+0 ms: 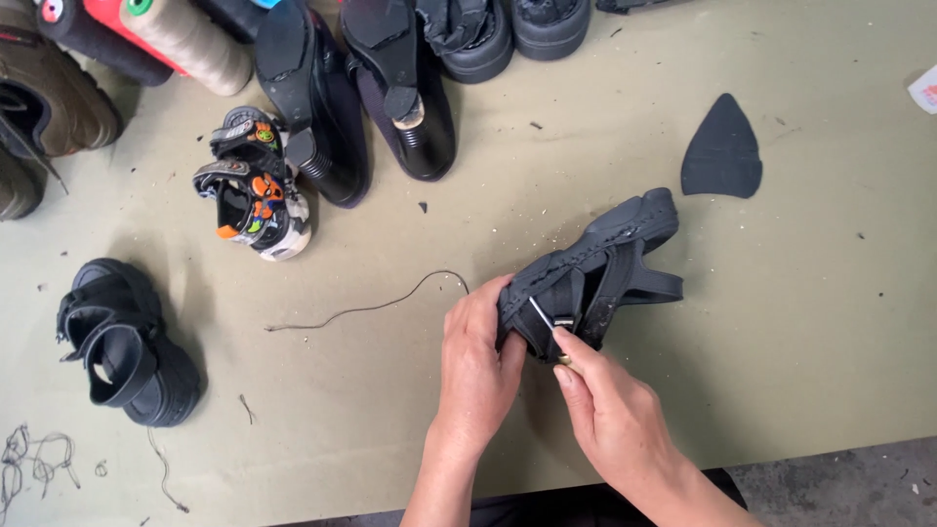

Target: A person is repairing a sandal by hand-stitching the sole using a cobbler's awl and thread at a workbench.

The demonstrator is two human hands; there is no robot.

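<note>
Sandal [595, 273] in hands mid-table; thread [371, 307] left of it; sole piece [722, 151] behind right.

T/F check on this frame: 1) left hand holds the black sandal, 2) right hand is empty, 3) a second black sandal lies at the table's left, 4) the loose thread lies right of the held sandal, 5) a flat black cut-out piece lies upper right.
1) The left hand holds the black sandal: true.
2) The right hand is empty: false, its grip pinches a thin metal tool at the sandal.
3) A second black sandal lies at left: true.
4) The loose thread lies right of the held sandal: false, it lies left.
5) A flat black cut-out piece lies upper right: true.
</note>
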